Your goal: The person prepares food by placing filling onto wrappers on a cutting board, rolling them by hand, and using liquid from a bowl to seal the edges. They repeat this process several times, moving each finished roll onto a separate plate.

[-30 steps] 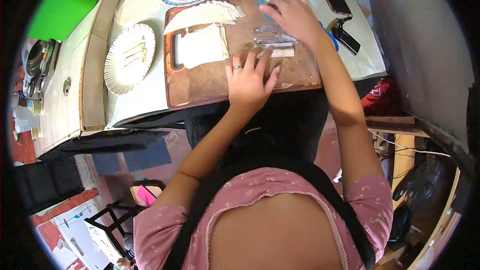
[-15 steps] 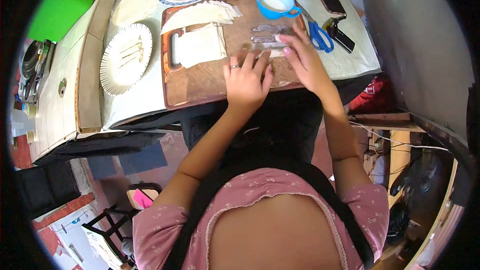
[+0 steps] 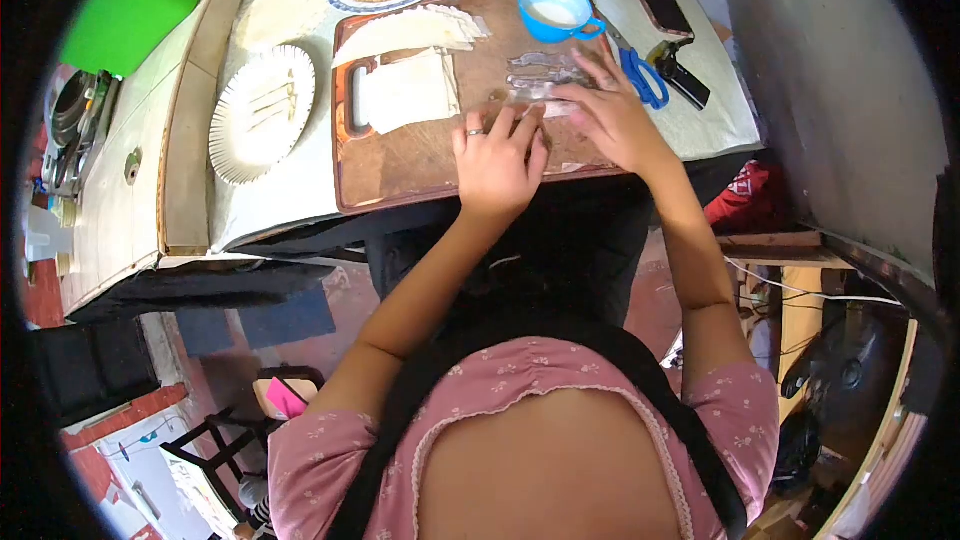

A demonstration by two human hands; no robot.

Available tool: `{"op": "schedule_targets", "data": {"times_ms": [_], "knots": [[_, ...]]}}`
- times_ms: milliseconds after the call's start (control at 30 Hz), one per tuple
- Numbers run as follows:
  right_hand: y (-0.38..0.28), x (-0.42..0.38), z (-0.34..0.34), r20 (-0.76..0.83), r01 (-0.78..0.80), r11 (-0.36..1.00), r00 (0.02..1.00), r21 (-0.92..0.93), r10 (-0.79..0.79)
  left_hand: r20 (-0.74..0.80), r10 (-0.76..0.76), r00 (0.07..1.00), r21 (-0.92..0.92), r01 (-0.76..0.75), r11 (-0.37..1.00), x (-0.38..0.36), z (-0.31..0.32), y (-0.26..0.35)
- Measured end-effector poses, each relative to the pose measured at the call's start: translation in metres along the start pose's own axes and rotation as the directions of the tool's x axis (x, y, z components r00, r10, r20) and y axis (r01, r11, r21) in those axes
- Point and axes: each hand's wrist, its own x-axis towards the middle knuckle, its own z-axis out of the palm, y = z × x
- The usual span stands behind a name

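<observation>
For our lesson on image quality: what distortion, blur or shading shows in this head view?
All in the head view: black, rounded corners, as from a wide lens; right hand slightly soft, perhaps motion blur; bright tabletop, darker area beneath.

A lane of bare board runs along the left front of the brown, rectangular wooden cutting board point(image 3: 400, 175), then between the square off-white wrapper stack point(image 3: 412, 92) and the round blue plastic cup point(image 3: 555, 12). Blue-handled metal scissors point(image 3: 637, 68) obstruct the right side, just beyond the right hand point(image 3: 622, 127).
</observation>
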Motion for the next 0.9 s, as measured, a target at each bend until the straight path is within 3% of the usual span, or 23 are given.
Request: {"op": "schedule_targets", "data": {"times_ms": [133, 267, 467, 600, 800, 900], "knots": [[0.010, -0.017, -0.021, 0.017, -0.052, 0.998, 0.998, -0.033, 0.053, 0.010, -0.002, 1.000, 0.013, 0.001, 1.000, 0.000, -0.001, 0.001], [0.003, -0.010, -0.015, -0.073, -0.056, 0.993, 0.995, 0.105, 0.064, 0.045, -0.025, 0.999, 0.026, 0.024, 0.999, 0.000, -0.002, 0.002], [-0.002, 0.023, 0.015, 0.057, 0.093, 0.994, 0.994, 0.059, -0.096, 0.031, -0.017, 0.999, 0.033, 0.016, 0.999, 0.000, -0.001, 0.001], [0.001, 0.024, 0.014, 0.094, 0.067, 0.986, 0.992, 0.150, -0.082, 0.031, -0.006, 0.999, 0.030, 0.005, 1.000, 0.000, -0.001, 0.000], [0.032, -0.012, -0.011, 0.020, -0.076, 0.962, 0.997, 0.264, 0.073, 0.009, -0.001, 1.000, -0.004, 0.001, 1.000, 0.001, -0.002, 0.001], [0.038, -0.015, -0.011, 0.020, -0.043, 0.974, 0.999, 0.223, 0.040, 0.015, -0.004, 1.000, -0.004, 0.004, 1.000, 0.001, -0.003, 0.002]]}}
